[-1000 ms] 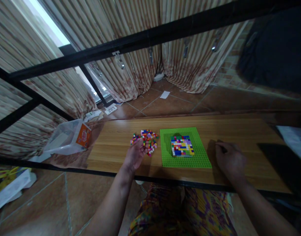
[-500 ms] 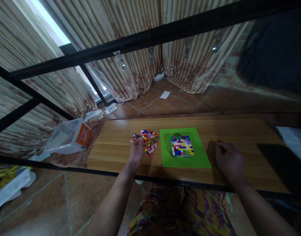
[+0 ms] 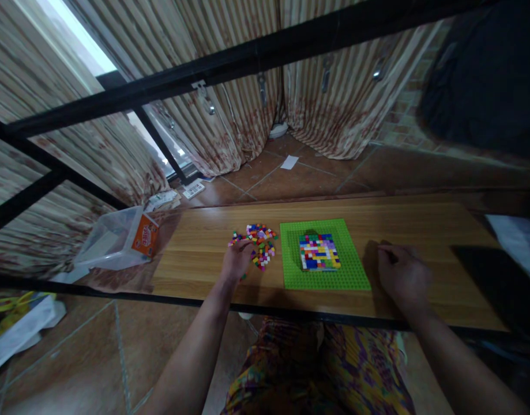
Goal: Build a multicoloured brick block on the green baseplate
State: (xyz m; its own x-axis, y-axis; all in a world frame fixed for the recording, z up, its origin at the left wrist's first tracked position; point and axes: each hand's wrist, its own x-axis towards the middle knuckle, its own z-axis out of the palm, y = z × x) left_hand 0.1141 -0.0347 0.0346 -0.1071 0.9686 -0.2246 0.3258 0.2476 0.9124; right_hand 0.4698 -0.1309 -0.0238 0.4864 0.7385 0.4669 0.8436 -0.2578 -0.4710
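Note:
Small bricks of many colours lie in a loose pile (image 3: 263, 253) on the wooden table. My left hand (image 3: 237, 260) is at the pile's left side, fingers bent together over the bricks; whatever they pinch is too small to make out. Right of the pile lies a green baseplate (image 3: 355, 274) bearing a squarish block of multicoloured bricks (image 3: 320, 252). My right hand (image 3: 403, 276) rests on the table to the right of the baseplate, thumb and forefinger curled together. Anything between those fingertips is hidden.
The wooden table (image 3: 191, 248) has a dark front edge. A clear plastic box (image 3: 113, 239) with an orange label stands beyond its left end. A dark flat object (image 3: 485, 276) lies at the right end. Black metal bars (image 3: 247, 57) cross the view above.
My left hand has shifted slightly left and its fingers lie lower over the pile. A small green brick now shows beside its wrist. My right hand has hardly moved, and the view has shifted slightly.

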